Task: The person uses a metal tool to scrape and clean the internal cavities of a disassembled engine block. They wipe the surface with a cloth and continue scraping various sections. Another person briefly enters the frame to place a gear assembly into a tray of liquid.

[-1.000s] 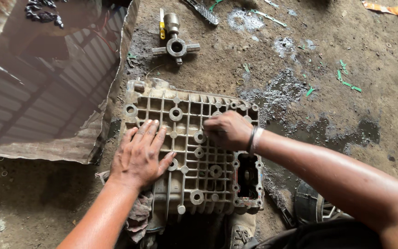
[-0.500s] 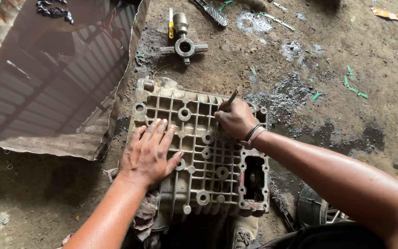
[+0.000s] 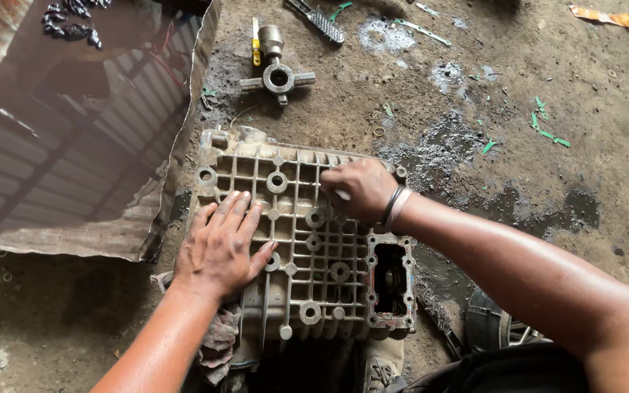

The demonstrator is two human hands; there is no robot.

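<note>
A grey ribbed metal casing lies on the dirt floor with its webbed side up and a rectangular opening at its right. My left hand rests flat on the casing's left part, fingers spread. My right hand is curled over the upper middle ribs, closed around a small tool whose pale tip just shows under the fingers. Bands circle my right wrist.
A cross-shaped metal part and a yellow-handled tool lie beyond the casing, with a wire brush farther back. A corrugated metal sheet lies at the left. A rag sits under the casing's near edge. Oily patches stain the dirt.
My right hand has turned down onto the ribs, so the dark tool that stuck up from it is now hidden under the fingers. My left hand stays flat in place.
</note>
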